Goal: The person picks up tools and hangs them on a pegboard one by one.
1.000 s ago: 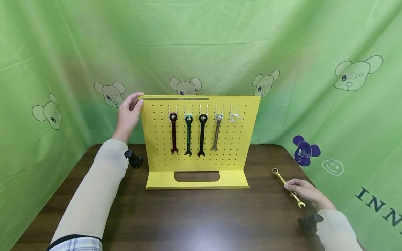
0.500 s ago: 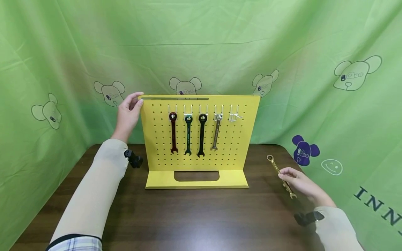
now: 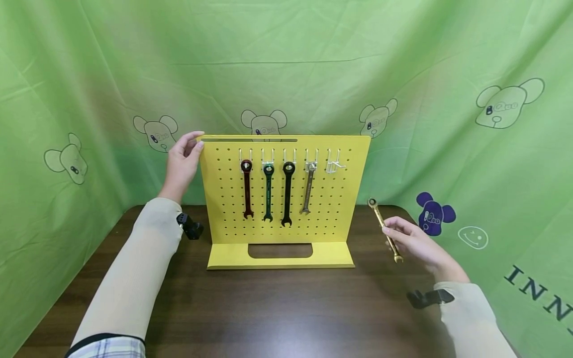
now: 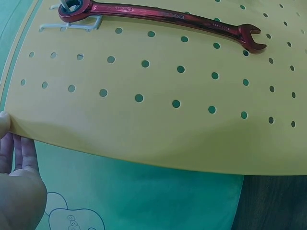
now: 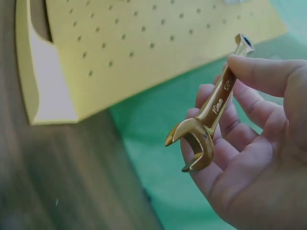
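Note:
At the upper left corner of the yellow pegboard [image 3: 353, 189], my left hand [image 3: 181, 161] pinches the edge, thumb in front and fingers behind. My right hand [image 3: 416, 243] holds a gold combination wrench [image 3: 377, 214] between thumb and fingers, right of the board and above the table. Its ring end tilts up toward the board; the open end points down, and the right wrist view shows "10mm" on the shank [image 5: 218, 103]. A red wrench [image 3: 247, 194], a green wrench [image 3: 268, 196], a black wrench [image 3: 288, 199] and a silver wrench [image 3: 308, 191] hang in a row on hooks.
A white wire hook [image 3: 333, 167] sits right of the silver wrench, with no tool on it. The pegboard's base [image 3: 331, 256] stands on a dark wooden table [image 3: 277, 308]. Green cloth [image 3: 313, 59] with printed mouse heads surrounds the table's back and sides.
My right hand has lifted the gold wrench up and to the left, closer to the pegboard. The left hand stays at the board's corner.

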`<state>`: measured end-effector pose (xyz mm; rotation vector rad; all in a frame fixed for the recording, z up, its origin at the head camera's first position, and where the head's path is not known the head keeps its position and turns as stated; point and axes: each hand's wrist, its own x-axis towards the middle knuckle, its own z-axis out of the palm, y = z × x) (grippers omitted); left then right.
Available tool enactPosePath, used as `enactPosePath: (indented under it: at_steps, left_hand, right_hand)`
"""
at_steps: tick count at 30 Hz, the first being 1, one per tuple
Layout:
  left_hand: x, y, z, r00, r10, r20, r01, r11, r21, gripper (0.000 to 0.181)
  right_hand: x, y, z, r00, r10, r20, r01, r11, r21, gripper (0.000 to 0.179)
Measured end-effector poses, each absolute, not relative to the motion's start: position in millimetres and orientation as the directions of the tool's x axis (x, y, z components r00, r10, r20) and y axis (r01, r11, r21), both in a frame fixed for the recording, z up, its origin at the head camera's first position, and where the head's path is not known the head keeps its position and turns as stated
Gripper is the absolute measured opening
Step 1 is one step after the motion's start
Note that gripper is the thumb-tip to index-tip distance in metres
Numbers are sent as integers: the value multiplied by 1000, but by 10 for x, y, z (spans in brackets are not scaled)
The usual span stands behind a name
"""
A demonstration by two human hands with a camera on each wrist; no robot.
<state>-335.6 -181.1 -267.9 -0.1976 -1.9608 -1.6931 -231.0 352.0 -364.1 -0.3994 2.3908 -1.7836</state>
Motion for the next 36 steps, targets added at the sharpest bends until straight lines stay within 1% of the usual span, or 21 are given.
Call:
enactPosePath:
  at_steps: [5, 13, 17, 20, 25, 28, 33, 36]
  left_hand:
    - [-3356, -1816, -2681, -845, -231, 482, 439, 213, 873, 30]
    - [-3360, -1819, -2688, -854, -226, 469, 428, 209, 879, 30]
    - [-3371, -1820, -2691, -854, -226, 468, 429, 204, 880, 30]
    - [-3376, -1818, -2692, -850, -229, 475, 435, 205, 877, 29]
    - [-3379, -1821, -2699, -844, -233, 483, 442, 209, 872, 29]
    - [-3372, -1824, -2700, -850, -227, 476, 432, 216, 875, 30]
    - [-3361, -1818, -2696, -856, -219, 468, 425, 216, 879, 31]
    - [-3364, -1813, -2692, -854, -220, 472, 431, 210, 878, 30]
  right_hand:
    - [-2350, 3345, -3490, -960, -271, 75, -148, 259, -955, 7]
    - [-2415, 3091, -3234, -958, -249, 141, -209, 272, -939, 9]
    - [-2465, 3008, -3156, -951, -261, 167, -225, 211, -951, 10]
    - [-2503, 2961, -3120, -948, -268, 174, -227, 183, -956, 12]
    - [-2562, 2885, -3095, -945, -272, 179, -232, 177, -956, 12]
    - [-2593, 2844, -3097, -945, -272, 182, -235, 174, -956, 12]
    - [-2655, 2791, -3115, -945, -273, 180, -230, 163, -959, 19]
    - [-2706, 2775, -3140, -942, -279, 187, -234, 148, -961, 17]
